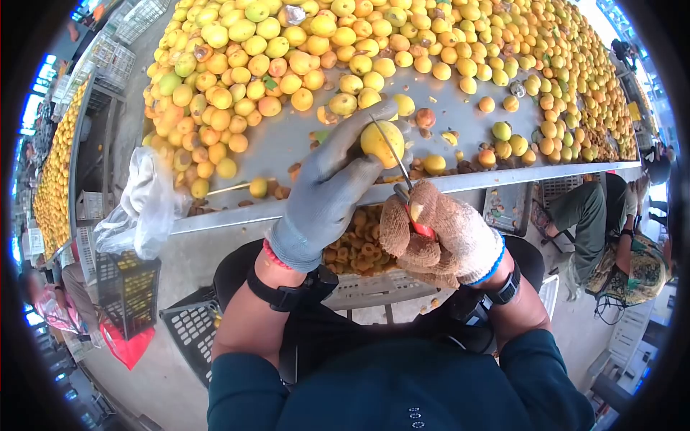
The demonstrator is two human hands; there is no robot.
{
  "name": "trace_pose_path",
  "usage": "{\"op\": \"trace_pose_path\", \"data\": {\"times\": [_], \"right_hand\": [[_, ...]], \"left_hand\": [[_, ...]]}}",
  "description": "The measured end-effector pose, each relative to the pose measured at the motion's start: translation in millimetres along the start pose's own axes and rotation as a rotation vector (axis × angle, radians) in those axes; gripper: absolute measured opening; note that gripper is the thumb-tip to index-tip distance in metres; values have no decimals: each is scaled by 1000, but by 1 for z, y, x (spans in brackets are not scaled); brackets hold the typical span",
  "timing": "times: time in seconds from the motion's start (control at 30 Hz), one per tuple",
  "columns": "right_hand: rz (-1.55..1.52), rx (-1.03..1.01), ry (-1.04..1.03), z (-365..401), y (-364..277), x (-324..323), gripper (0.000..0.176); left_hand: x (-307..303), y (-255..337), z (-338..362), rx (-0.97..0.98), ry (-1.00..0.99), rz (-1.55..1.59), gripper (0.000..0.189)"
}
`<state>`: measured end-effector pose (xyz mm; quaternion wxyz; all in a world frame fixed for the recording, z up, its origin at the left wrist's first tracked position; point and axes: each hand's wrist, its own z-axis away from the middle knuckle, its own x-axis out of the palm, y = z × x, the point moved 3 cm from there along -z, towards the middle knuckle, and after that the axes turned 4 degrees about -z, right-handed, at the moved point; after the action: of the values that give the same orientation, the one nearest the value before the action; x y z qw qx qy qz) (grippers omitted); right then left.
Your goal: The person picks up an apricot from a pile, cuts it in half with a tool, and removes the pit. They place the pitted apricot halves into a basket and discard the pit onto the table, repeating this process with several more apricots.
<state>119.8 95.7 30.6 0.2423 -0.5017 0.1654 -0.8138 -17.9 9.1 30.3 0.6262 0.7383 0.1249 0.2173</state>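
One yellow fruit point(381, 142) is being worked, held just above the near edge of the metal table point(287, 147). The left hand point(327, 190), in a grey glove, has its fingers curled loosely round the fruit and pinches it between thumb and fingertips. The right hand point(438, 241), in a brown knitted glove, is closed in a tight fist on the red handle of a thin knife point(406, 192). The blade lies across the face of the fruit; whether it has entered the flesh cannot be told.

Judging by what lies about, the cutting is well begun but far from over. Below the hands, a pale crate point(374, 289) holds a fair layer of brownish cut pieces, though it is not full. Scraps and a few loose fruits point(503, 147) lie on the bare strip of table near the edge. Behind them a great heap of whole fruit point(287, 50) covers most of the table, so by far the larger share seems uncut.

Further out, a crumpled plastic bag point(144, 205) hangs at the table's left end above a black basket point(129, 291), and another person point(596, 215) sits low at the right.

No brand, label or writing can be read anywhere.
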Motion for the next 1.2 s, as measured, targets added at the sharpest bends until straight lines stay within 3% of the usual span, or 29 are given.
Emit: {"op": "trace_pose_path", "data": {"times": [0.2, 0.37, 0.43, 0.53, 0.67, 0.7, 0.8, 0.87, 0.97, 1.03, 1.07, 1.1, 1.2], "right_hand": [[30, 99, -216, -6, 1, -22, 42], [281, -3, -113, -7, -1, -25, 46], [241, 17, -173, -6, -4, -27, 45], [112, 55, -97, -5, 6, -17, 42], [444, 149, 86, 2, -14, 11, 36], [481, 84, 102, -3, -11, 9, 36], [366, 28, 22, -15, -3, -4, 37], [269, 100, -35, -10, -6, -3, 38], [181, 71, -95, -6, -6, 3, 36], [239, 17, -101, -15, -1, -2, 34], [271, 3, -110, -18, -1, -5, 34], [255, 142, -27, -17, -2, -2, 32], [361, 15, -66, -26, 5, 4, 31]], "left_hand": [[6, 0, 1, -1, 15, 171, 50], [8, 0, 5, -74, 56, 368, 51], [7, 6, 5, -89, 71, 139, 51], [1, 3, 3, -72, 30, 38, 49], [6, 1, 9, -78, 45, 223, 47], [8, -5, 8, -80, 65, 250, 46], [8, -18, 8, -90, 114, 326, 44], [9, -17, 8, -102, 122, 377, 42], [2, -3, 6, -78, -37, 227, 40], [-2, -14, 8, 160, 79, -200, 40], [5, -20, 8, -9, 126, 148, 42], [12, -26, 9, -153, 232, 511, 44], [6, -28, 4, -215, 206, 702, 55]]}}
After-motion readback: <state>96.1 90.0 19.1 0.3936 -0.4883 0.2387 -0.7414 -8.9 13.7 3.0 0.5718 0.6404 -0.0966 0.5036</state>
